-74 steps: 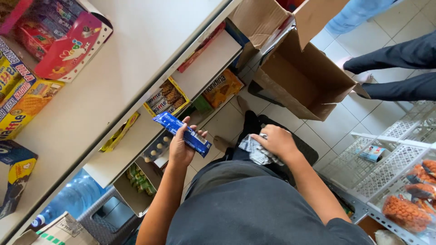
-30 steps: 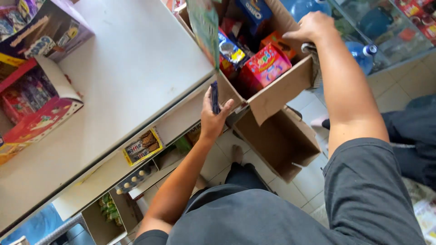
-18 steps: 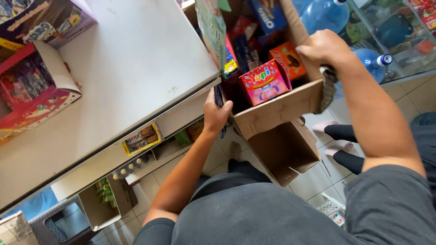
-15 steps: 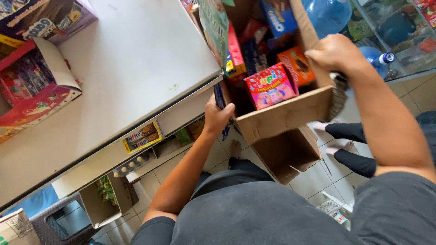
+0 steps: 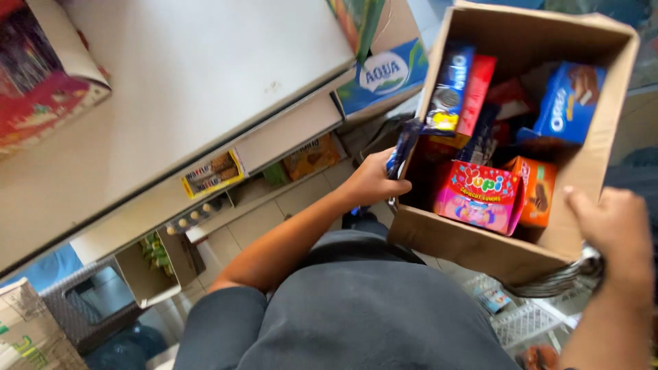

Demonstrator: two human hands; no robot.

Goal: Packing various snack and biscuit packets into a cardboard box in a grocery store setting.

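Gripping the left wall of an open cardboard box (image 5: 473, 250), the left hand (image 5: 373, 181) is seen curled shut around a slim blue packet (image 5: 403, 145) that is pressed against the box edge. The right hand (image 5: 613, 229) is closed on the near right corner of the same box, with a crumpled silvery wrapper (image 5: 558, 277) pinched beneath its fingers. The box is held above the floor, to the right of a white counter (image 5: 192, 75). Inside it, a pink candy box (image 5: 480, 195) is stood at the near side, with an orange snack box (image 5: 536, 192) just to its right. Farther in, an upright blue biscuit pack (image 5: 449, 89) is leant beside a red pack (image 5: 476, 92), and a larger blue biscuit box (image 5: 569, 103) is tilted against the right wall. Under the counter, shelf compartments are seen holding small packets (image 5: 312, 156). A second carton (image 5: 384, 72) with a blue panel is placed at the far side, beside the counter.
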